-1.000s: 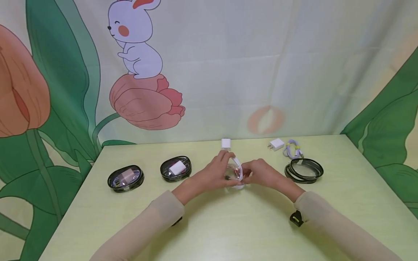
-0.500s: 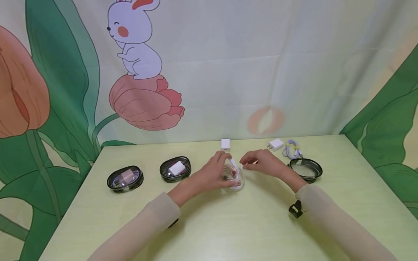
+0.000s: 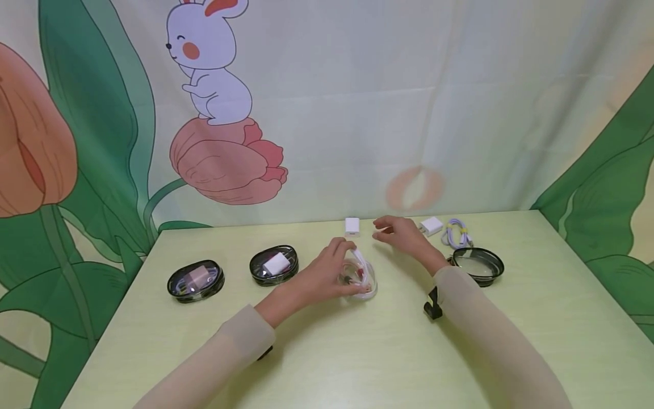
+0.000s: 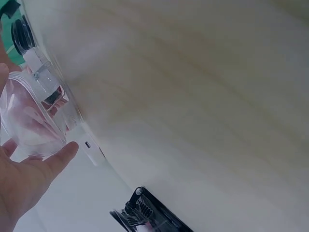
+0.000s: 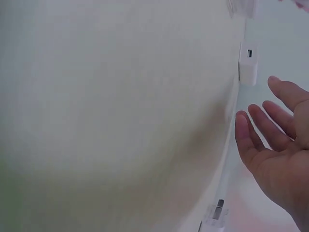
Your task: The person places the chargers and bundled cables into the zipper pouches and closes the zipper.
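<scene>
My left hand (image 3: pixel 317 276) grips a clear oval case (image 3: pixel 372 278) with a coiled white cable (image 3: pixel 360 260) in it. In the left wrist view, the thumb and fingers are curled round the transparent wall of the case (image 4: pixel 36 121). My right hand (image 3: pixel 402 234) is in the air just right of a white charger plug (image 3: pixel 352 226) at the table's back edge. Its fingers (image 5: pixel 270 128) are loosely bent and hold nothing, and a gap parts them from the charger plug (image 5: pixel 248 65), whose USB port faces out.
Two black-rimmed oval cases (image 3: pixel 274 266) (image 3: pixel 196 281) with chargers inside lie on the left. On the right are another white charger plug (image 3: pixel 431 226), a lilac cable coil (image 3: pixel 456 233) with yellow ties and a black-rimmed case (image 3: pixel 477 277). A patterned curtain (image 3: pixel 327 142) hangs behind the table.
My right hand has left the clear case and moved back toward the charger plug at the rear edge. My left hand still holds the case, shifted slightly left.
</scene>
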{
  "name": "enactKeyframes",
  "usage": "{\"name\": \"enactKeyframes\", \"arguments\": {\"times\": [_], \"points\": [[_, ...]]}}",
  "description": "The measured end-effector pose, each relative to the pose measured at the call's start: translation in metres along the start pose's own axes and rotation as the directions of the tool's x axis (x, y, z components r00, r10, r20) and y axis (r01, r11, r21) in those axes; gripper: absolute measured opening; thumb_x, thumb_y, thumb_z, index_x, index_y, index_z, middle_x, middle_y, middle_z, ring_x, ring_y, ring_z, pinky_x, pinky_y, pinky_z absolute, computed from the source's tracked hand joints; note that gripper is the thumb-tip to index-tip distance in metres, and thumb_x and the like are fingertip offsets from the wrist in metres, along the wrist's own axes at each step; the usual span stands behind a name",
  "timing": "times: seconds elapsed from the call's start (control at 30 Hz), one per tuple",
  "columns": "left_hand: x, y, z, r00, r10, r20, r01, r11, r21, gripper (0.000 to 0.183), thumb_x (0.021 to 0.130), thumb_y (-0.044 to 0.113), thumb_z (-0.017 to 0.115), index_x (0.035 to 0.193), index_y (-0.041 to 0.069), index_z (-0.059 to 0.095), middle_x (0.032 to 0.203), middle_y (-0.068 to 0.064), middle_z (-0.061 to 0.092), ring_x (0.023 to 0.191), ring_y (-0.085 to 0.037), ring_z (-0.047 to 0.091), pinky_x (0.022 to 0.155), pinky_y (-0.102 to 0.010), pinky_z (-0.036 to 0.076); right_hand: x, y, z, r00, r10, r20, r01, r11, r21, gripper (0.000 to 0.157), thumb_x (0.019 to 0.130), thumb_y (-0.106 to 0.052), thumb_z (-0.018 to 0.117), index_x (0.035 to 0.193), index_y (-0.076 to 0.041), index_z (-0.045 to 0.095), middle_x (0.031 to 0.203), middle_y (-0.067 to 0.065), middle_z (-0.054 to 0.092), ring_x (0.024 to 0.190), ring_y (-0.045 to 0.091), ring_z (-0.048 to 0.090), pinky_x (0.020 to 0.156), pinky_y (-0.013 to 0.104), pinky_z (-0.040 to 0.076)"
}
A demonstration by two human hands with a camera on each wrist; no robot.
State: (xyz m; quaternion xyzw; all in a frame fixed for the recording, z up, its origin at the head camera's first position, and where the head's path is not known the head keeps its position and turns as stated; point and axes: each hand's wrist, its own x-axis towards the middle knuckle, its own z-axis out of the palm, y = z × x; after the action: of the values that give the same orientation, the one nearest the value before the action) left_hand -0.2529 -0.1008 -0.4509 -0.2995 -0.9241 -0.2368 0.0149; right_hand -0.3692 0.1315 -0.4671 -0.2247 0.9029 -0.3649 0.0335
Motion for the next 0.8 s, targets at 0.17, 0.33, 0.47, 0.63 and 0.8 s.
{"name": "enactKeyframes", "arguments": {"times": [0.17,0.33,0.47,0.63,0.8], "points": [[-0.002,-0.001,0.000,1.000,0.012,-0.012,-0.012,1.000,-0.005,0.087,0.076,0.057,0.070,0.138,0.010,0.030,0.140,-0.008,0.031,0.122,-0.022,0.041,0.103,-0.037,0.040,0.016,0.004,0.003,1.000,0.017,0.006,-0.017,1.000,0.019,0.043,0.090,-0.024,0.066,0.128,-0.005,0.057,0.127,0.013,0.059,0.112,0.031,0.059,0.086,0.042,0.052],[-0.004,-0.003,0.000,1.000,0.024,-0.020,-0.024,1.000,0.000,0.086,0.077,0.056,0.071,0.138,0.010,0.031,0.139,-0.008,0.031,0.121,-0.022,0.042,0.103,-0.036,0.040,0.028,0.001,0.010,1.000,0.018,0.022,-0.019,1.000,0.025,0.042,0.091,-0.026,0.064,0.129,-0.008,0.057,0.129,0.011,0.058,0.114,0.031,0.057,0.090,0.042,0.050],[-0.004,-0.004,0.000,0.999,0.026,-0.023,-0.026,1.000,0.001,0.086,0.077,0.056,0.071,0.138,0.010,0.031,0.139,-0.008,0.031,0.120,-0.021,0.042,0.103,-0.036,0.040,0.033,-0.008,0.015,0.999,0.013,0.036,-0.013,1.000,-0.001,0.041,0.093,-0.028,0.062,0.128,-0.009,0.058,0.127,0.011,0.059,0.116,0.031,0.056,0.092,0.042,0.049],[-0.002,-0.003,0.000,0.999,0.030,-0.020,-0.030,1.000,0.009,0.087,0.077,0.057,0.070,0.138,0.010,0.031,0.140,-0.008,0.030,0.122,-0.021,0.041,0.104,-0.035,0.039,0.040,-0.013,0.020,0.998,0.047,0.029,-0.045,0.997,-0.067,0.040,0.092,-0.033,0.062,0.126,-0.011,0.059,0.120,0.013,0.062,0.110,0.028,0.059,0.088,0.041,0.050],[-0.002,-0.002,0.000,1.000,0.019,-0.008,-0.019,1.000,0.003,0.087,0.076,0.057,0.070,0.138,0.010,0.030,0.141,-0.008,0.030,0.122,-0.021,0.041,0.104,-0.035,0.039,0.046,-0.017,0.027,0.998,0.063,-0.004,-0.063,0.995,-0.078,0.038,0.089,-0.030,0.067,0.121,-0.010,0.061,0.113,0.014,0.065,0.104,0.028,0.061,0.085,0.039,0.051]]}}
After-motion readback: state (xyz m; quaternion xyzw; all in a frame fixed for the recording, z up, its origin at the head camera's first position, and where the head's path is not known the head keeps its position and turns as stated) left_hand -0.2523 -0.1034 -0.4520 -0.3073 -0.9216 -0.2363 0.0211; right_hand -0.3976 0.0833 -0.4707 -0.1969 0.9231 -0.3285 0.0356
